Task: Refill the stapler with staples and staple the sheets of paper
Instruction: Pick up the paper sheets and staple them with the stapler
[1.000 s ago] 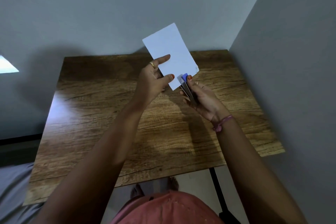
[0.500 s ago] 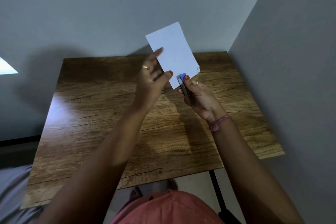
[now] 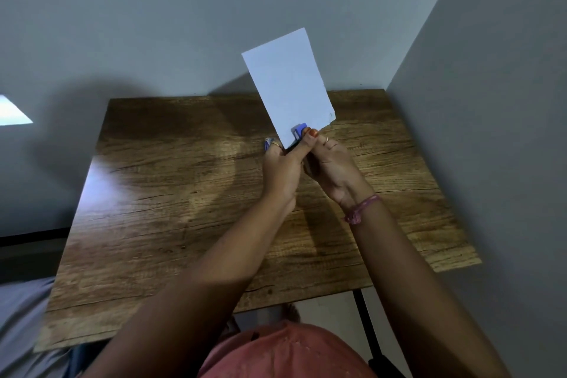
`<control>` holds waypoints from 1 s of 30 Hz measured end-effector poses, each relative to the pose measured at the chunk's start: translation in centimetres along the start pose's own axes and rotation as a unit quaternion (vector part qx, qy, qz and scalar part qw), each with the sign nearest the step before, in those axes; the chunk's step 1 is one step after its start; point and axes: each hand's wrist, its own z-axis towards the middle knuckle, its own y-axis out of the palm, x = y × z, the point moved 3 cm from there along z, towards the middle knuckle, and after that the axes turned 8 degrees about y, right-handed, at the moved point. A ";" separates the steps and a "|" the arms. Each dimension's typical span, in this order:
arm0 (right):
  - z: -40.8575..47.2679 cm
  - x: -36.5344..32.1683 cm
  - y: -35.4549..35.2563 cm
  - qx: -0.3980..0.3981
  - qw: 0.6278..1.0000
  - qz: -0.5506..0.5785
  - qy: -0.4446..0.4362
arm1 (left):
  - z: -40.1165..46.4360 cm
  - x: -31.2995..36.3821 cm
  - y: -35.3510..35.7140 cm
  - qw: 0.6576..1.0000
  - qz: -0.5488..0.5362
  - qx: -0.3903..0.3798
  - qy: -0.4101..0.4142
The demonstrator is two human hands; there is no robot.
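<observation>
White sheets of paper [image 3: 290,86] stand almost upright above the far part of the wooden table [image 3: 171,193]. A small blue stapler [image 3: 299,130] clamps their lower edge; only its blue tip shows. My right hand [image 3: 329,167] is wrapped around the stapler, thumb on its top. My left hand [image 3: 280,172] is pressed against the right hand at the stapler, its thumb alongside; the stapler body is hidden between both hands.
A small blue-and-white object [image 3: 268,142] lies on the table just behind my left fingers. Grey walls close the table in at the back and right. A black table leg [image 3: 366,322] and my pink-clad lap [image 3: 285,353] are below the near edge.
My left hand let go of the paper's side and came down to join the right hand on the stapler. The paper has turned more upright.
</observation>
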 end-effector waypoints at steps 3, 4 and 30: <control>-0.1 0.0 0.5 0.033 0.999 -0.009 -0.027 | 0.1 0.2 0.3 1.000 -0.026 0.016 -0.008; -0.2 0.0 0.7 0.043 0.998 -0.015 -0.038 | 0.1 0.4 0.4 0.999 -0.032 0.018 -0.012; 0.8 -1.7 -1.8 -0.004 0.999 0.048 -0.007 | 2.2 2.8 -0.5 0.995 -0.103 0.002 0.009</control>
